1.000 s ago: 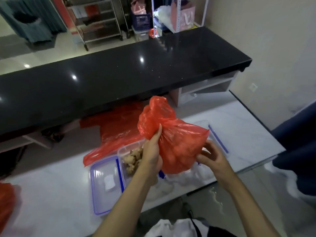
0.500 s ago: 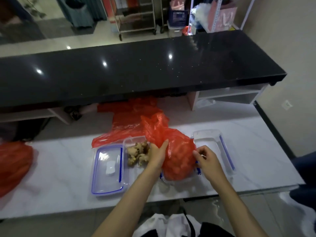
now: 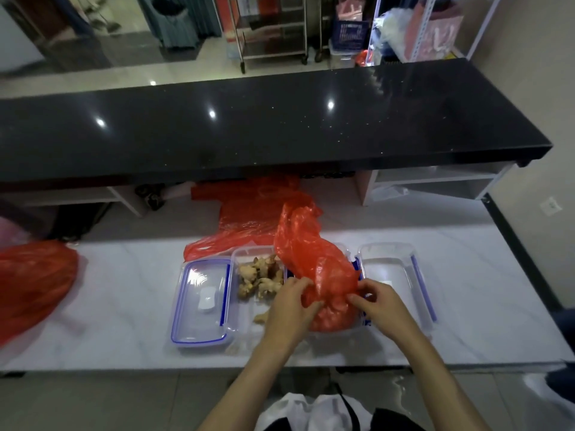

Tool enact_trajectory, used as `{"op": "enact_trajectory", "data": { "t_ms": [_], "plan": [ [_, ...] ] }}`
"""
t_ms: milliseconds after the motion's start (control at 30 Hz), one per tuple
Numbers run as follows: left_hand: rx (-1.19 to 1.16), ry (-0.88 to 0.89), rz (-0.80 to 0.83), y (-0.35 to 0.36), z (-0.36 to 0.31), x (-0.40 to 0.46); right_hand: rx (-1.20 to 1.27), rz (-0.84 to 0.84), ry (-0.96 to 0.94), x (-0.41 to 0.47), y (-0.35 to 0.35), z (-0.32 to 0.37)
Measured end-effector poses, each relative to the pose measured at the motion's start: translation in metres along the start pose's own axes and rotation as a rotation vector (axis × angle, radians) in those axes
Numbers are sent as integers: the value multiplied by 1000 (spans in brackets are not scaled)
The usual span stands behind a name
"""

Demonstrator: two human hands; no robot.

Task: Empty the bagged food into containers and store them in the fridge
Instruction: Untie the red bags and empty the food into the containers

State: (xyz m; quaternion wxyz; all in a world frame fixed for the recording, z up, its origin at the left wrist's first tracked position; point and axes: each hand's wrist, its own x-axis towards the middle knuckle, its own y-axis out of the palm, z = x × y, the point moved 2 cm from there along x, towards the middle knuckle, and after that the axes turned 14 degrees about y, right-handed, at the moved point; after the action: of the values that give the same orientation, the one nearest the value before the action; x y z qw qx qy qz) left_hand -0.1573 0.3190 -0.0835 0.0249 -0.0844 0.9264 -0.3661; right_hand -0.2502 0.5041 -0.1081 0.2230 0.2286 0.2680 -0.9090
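Where the white counter [image 3: 124, 306] fills the lower frame, a red bag [image 3: 323, 275] sits at centre in a clear container [image 3: 357, 329], beside ginger [image 3: 258, 278]; left hand [image 3: 287, 309] and right hand [image 3: 381, 306] both pinch its plastic.

White marble counter [image 3: 466, 290] holds containers [image 3: 249, 318], lids [image 3: 199, 303], red bags [image 3: 31, 281].
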Motion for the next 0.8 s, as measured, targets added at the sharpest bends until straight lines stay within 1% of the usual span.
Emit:
{"op": "enact_trajectory", "data": {
  "t_ms": [100, 200, 333, 400, 467, 500, 600, 633, 667, 733, 800],
  "plan": [
    [50, 58, -121, -5, 6, 0, 22, -68, -68, -5, -5, 7],
    [7, 136, -268, -16, 1, 2, 143, -54, -103, -15, -8, 20],
    [-113, 223, -416, -27, -17, 5, 382, -49, -158, -29, -10, 39],
    [-214, 183, -435, -26, -20, 6, 434, -37, -172, -31, -12, 42],
    [-282, 95, -378, -22, -12, 6, 358, -38, -164, -28, -11, 37],
    [-253, 61, -319, -19, -6, 5, 275, -41, -144, -26, -10, 32],
    [-62, -2, -36, -3, 17, -6, -8, -12, -69, -19, 0, 13],
    [-3, -6, 41, 4, 22, -12, -92, -4, -72, -17, 4, 8],
    [55, 6, 80, 11, 27, -17, -147, -13, -85, -14, 7, 5],
    [140, 47, 78, 20, 35, -20, -130, -69, -110, -13, 10, 4],
    [138, 89, 15, 21, 34, -16, -93, -147, -138, -12, 9, 6]
  ]
}}
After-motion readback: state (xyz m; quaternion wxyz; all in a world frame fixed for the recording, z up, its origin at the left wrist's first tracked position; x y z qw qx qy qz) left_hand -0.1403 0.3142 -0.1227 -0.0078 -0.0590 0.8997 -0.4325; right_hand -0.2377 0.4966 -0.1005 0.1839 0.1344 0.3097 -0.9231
